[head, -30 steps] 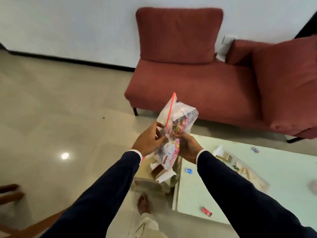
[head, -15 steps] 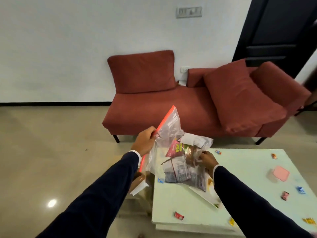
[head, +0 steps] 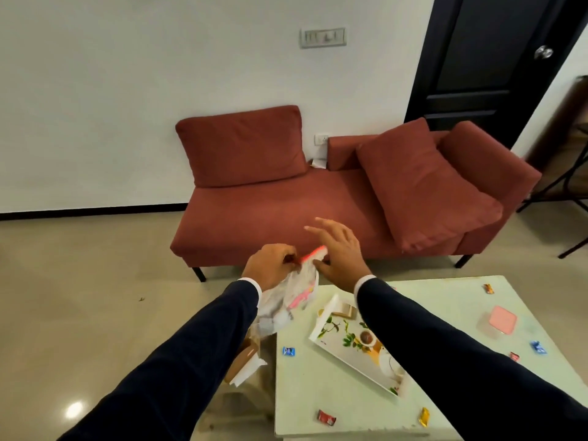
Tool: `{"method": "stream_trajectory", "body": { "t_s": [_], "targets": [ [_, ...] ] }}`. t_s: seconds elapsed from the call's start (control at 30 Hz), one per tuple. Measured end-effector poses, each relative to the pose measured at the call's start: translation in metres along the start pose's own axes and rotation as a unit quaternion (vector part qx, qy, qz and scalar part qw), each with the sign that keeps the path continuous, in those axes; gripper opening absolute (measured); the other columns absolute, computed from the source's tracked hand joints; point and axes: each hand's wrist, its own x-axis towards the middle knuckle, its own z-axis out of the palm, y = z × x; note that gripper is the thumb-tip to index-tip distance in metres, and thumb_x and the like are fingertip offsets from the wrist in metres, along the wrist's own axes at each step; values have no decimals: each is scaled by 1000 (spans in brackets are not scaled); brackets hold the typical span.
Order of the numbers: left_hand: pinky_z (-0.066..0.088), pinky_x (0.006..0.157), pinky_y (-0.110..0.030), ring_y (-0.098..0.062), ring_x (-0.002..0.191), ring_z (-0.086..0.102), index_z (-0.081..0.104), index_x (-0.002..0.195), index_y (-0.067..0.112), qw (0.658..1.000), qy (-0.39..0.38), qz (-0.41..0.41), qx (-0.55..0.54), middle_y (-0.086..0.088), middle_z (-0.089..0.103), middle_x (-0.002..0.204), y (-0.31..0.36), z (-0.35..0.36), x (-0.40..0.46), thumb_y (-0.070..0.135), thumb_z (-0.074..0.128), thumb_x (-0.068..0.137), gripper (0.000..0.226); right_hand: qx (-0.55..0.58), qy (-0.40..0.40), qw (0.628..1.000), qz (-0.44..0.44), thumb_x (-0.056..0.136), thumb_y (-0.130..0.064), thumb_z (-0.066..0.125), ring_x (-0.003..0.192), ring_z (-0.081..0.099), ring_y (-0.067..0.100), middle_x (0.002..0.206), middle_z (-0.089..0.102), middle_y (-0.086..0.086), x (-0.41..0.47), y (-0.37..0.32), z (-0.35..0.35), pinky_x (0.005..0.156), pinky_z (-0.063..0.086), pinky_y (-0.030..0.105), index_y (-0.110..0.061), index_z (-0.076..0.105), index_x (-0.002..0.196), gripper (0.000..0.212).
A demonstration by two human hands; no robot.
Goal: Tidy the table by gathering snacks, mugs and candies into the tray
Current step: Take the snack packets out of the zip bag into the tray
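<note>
My left hand (head: 269, 265) grips a clear zip bag (head: 286, 302) with a red seal strip, hanging crumpled over the table's far left corner. My right hand (head: 339, 253) hovers just right of the bag's top, fingers spread, thumb close to the red strip. A white tray (head: 327, 329) with a flower print lies on the pale green table (head: 318, 386), partly under my right sleeve. Small wrapped candies lie scattered: a blue one (head: 288, 351), a red one (head: 326, 417), a yellow one (head: 424, 416), and others at the right edge (head: 537, 347).
A pink-lidded container (head: 501, 320) stands at the table's right side. A red sofa (head: 286, 211) with cushions fills the space behind the table. Left of the table, a cardboard box with paper (head: 246, 364) sits lower down. A dark door (head: 490, 58) is at the back right.
The full bag held by both hands has become a limp, crumpled bag in my left hand. My right hand let go and rose with spread fingers. The view tilted up and right.
</note>
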Motion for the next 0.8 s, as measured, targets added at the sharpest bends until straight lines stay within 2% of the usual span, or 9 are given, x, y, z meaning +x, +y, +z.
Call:
{"method": "stream_trajectory", "body": {
  "t_s": [0.07,0.13,0.23,0.37,0.43,0.53,0.63,0.73,0.8],
  "targets": [
    [43,65,-29,-14,83,62,69,83,35,1000,13,24,11,18,60,81,-4,-3,5,33,73,85,5,-96,-22,993,-57,85,-37,71,149,23,21,155,39,-8,12,-7,4,124,5,52,-35,61,124,41],
    [46,68,-31,-14,84,61,71,86,32,999,26,33,9,16,60,85,-12,-7,11,36,77,83,7,-97,-79,991,-47,91,-41,66,131,49,19,127,64,-6,22,-9,6,123,17,48,-28,71,105,19],
    [48,76,-35,-14,90,62,69,90,31,997,51,46,21,14,63,91,-30,-9,13,39,78,84,13,33,-152,985,75,89,-37,72,85,69,20,84,74,-5,31,-13,8,84,56,39,-25,72,85,13],
    [35,88,-40,-20,109,50,66,107,32,979,168,10,119,6,55,113,-51,3,8,31,78,82,28,132,-169,971,104,87,-20,77,60,67,11,73,73,-8,31,-12,18,60,62,36,-22,76,89,3],
    [41,85,-43,-24,104,52,63,106,27,968,224,-12,109,2,55,110,-54,14,4,24,79,79,31,174,-173,963,108,88,-11,75,55,65,9,76,73,-3,30,-7,22,50,58,30,-16,75,96,10],
    [54,77,-43,-21,83,64,61,95,15,977,126,-80,-149,-1,67,92,-44,31,5,24,70,92,13,233,-163,950,133,89,-9,75,53,65,3,74,72,-2,28,4,24,51,57,24,-12,73,95,7],
    [54,67,-35,-17,76,70,63,99,10,901,-39,-194,-386,-6,73,92,-16,45,9,36,57,103,27,307,-165,922,167,87,-8,76,63,69,9,74,71,-2,23,17,21,62,62,29,-14,69,86,9],
    [58,61,-36,-23,76,74,61,101,7,832,-10,-201,-516,-12,72,91,15,58,19,34,56,104,27,353,-168,906,165,83,-5,79,71,71,13,81,72,3,15,36,7,66,62,30,-14,69,83,14],
    [59,57,-35,-26,76,76,62,104,3,822,13,-202,-532,-13,72,88,34,66,26,32,59,103,29,359,-168,906,149,82,-2,79,76,72,16,86,73,6,12,51,-5,70,62,30,-10,70,86,13]
  ]
}}
